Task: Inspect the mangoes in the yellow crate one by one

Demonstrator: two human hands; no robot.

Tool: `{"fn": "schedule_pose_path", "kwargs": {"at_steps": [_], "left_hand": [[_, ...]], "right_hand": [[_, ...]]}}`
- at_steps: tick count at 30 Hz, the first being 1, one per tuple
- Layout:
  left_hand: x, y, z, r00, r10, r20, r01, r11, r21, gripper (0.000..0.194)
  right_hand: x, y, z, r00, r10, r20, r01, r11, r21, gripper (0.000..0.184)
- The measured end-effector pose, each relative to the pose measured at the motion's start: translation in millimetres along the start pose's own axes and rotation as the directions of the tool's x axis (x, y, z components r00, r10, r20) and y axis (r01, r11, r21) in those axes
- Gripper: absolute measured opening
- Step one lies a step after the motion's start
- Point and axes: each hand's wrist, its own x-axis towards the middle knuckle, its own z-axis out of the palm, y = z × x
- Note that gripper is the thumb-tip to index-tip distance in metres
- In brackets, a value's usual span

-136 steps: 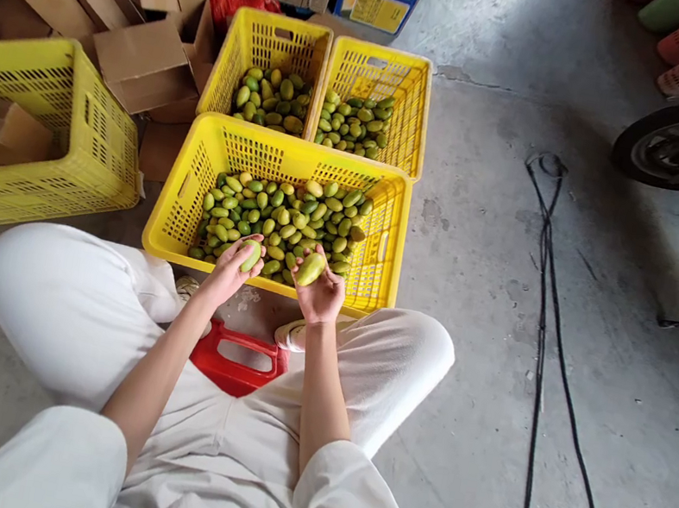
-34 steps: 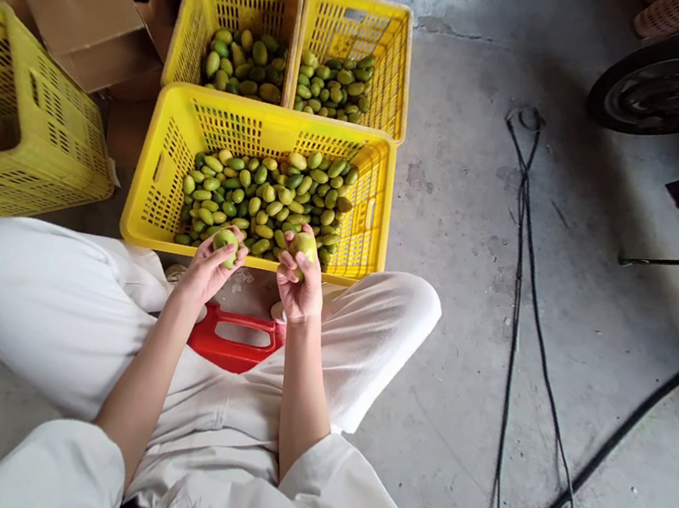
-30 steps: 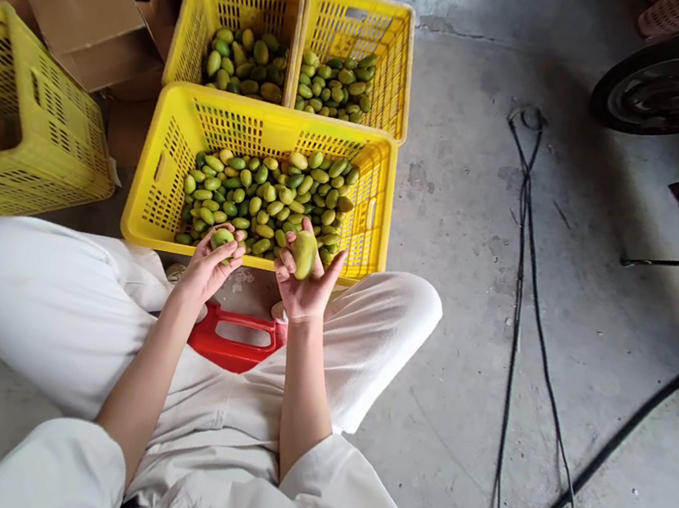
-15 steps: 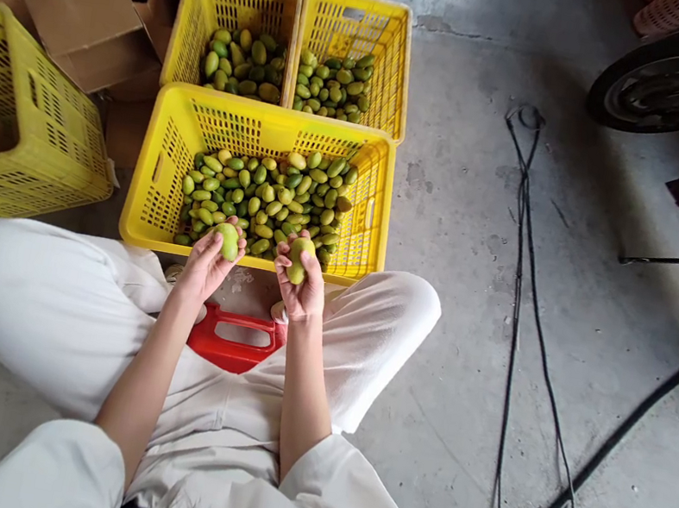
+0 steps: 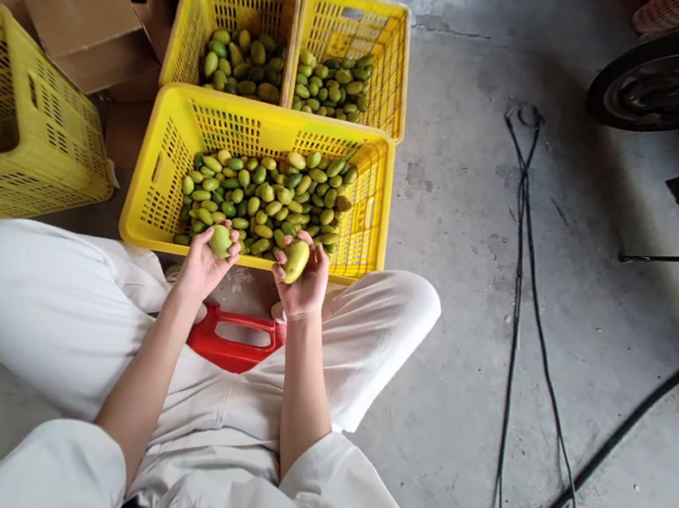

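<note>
A green mango point(image 5: 221, 242) rests in my left hand point(image 5: 203, 268), its fingers curled around the sides. My right hand point(image 5: 308, 291) grips a yellower green mango point(image 5: 295, 261) between thumb and fingers. Both hands are over the near rim of a wide yellow crate point(image 5: 250, 258), a short way apart from each other. Inside that crate lies a heap of small green and yellowish mangoes point(image 5: 267, 197). Part of the heap is hidden behind my fingers.
Beyond it stand two more yellow crates, a left one point(image 5: 189, 26) and a right one point(image 5: 404, 73), both holding mangoes. A yellow crate point(image 5: 57, 143) and cardboard boxes point(image 5: 90, 26) are at left. A red stool point(image 5: 230, 350) shows between my legs. Black cables point(image 5: 532, 227) and a wheel point(image 5: 665, 79) are at right.
Both mangoes have turned within my fingers; the right one shows a yellower side and the left one sits slightly further left. Crates and heap look the same.
</note>
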Motion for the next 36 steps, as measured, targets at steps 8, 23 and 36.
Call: {"fn": "schedule_pose_path", "kwargs": {"at_steps": [8,23,36], "left_hand": [[0.0,-3.7,-3.0,1.000,0.001,-0.009,-0.001,0.999,0.033,0.028],[-2.0,3.2,-4.1,0.999,-0.027,0.023,0.025,0.998,0.062,0.026],[-0.4,-1.9,-6.8,0.999,0.051,0.017,-0.051,0.999,-0.001,0.026]], "right_hand": [[-2.9,2.8,1.6,0.997,-0.049,-0.052,0.049,0.999,-0.001,0.016],[0.9,-2.3,-9.0,0.999,0.002,-0.036,-0.001,0.999,0.034,0.012],[-2.1,6.0,0.8,0.991,-0.130,-0.038,0.130,0.991,0.010,0.019]]}}
